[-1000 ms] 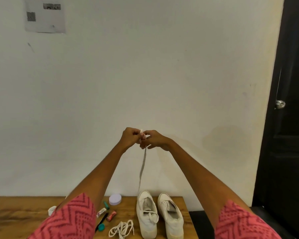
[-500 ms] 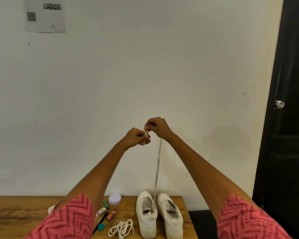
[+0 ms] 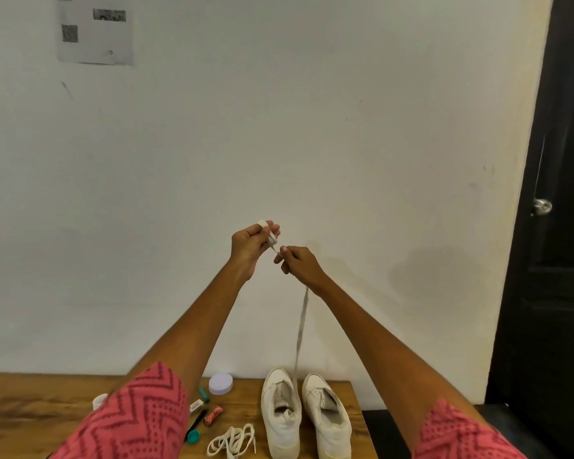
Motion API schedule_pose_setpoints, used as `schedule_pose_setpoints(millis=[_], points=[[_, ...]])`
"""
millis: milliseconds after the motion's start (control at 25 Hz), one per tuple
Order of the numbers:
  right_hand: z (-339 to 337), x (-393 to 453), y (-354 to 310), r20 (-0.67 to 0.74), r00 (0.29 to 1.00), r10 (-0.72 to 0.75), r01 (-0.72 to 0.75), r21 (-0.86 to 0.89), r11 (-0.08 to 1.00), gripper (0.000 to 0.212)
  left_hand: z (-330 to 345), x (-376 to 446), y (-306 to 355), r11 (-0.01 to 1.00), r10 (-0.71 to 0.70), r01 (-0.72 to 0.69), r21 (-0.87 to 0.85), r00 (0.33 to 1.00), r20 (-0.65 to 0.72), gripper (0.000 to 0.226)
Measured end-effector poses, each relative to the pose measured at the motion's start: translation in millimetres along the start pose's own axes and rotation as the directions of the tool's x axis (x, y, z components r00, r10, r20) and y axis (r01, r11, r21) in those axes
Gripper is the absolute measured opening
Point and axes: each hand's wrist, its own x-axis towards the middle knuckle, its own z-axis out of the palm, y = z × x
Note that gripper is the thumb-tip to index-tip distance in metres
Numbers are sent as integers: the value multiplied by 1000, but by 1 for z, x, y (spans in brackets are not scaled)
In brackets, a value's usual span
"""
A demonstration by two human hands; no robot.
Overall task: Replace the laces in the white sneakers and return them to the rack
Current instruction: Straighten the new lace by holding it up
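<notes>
Head view. My left hand (image 3: 251, 245) is raised in front of the white wall (image 3: 279, 127), fingers curled round a small wound bundle of white lace (image 3: 271, 238); the free part of that lace passes straight across to my right hand (image 3: 297, 263). My right hand sits just beside and slightly below the left, thumb and forefinger pinching the lace, the other fingers curled in. From the right hand the lace (image 3: 300, 329) hangs down to the left sneaker (image 3: 280, 415), reaching its opening; I cannot tell which eyelet it enters.

The two white sneakers stand side by side on the wooden table (image 3: 30, 412), toes toward me, heels toward the wall. The right sneaker (image 3: 327, 419) is just beside the left one, near the table's right edge. The openings of both shoes show only insole and tongue, apart from the lace in the left one.

A loose coil of white laces (image 3: 232, 440) lies on the table just left of the left sneaker. Further left are a round lilac lidded tin (image 3: 221, 383), a small white cup (image 3: 99, 401) partly hidden by my sleeve (image 3: 136, 422), whose contents I cannot see, a green marker (image 3: 203, 394), a small red packet (image 3: 212, 415), and a black pen with a teal cap (image 3: 193, 435).

A printed sheet (image 3: 95, 29) is fixed to the wall upper left. A dark door (image 3: 564, 260) with a metal knob (image 3: 541, 206) stands at right.
</notes>
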Motion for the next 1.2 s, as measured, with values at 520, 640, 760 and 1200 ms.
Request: schedule_pose_setpoints(millis=[520, 640, 760, 1200], points=[[-25, 11, -17, -78, 996, 51, -43, 100, 994, 40, -26, -5, -31, 620, 21, -294, 728, 933, 360, 26], [-26, 18, -2, -107, 992, 67, -74, -65, 995, 26, -16, -12, -25, 796, -114, -127, 592, 929, 351, 21], [-19, 8, 3, 21, 998, 61, -60, -45, 997, 21, -12, -9, -21, 858, -82, -58, 510, 966, 246, 17], [-6, 0, -8, -6, 990, 141, -131, 344, 930, 19, -20, -13, -10, 945, -314, 276, 175, 914, 256, 20]])
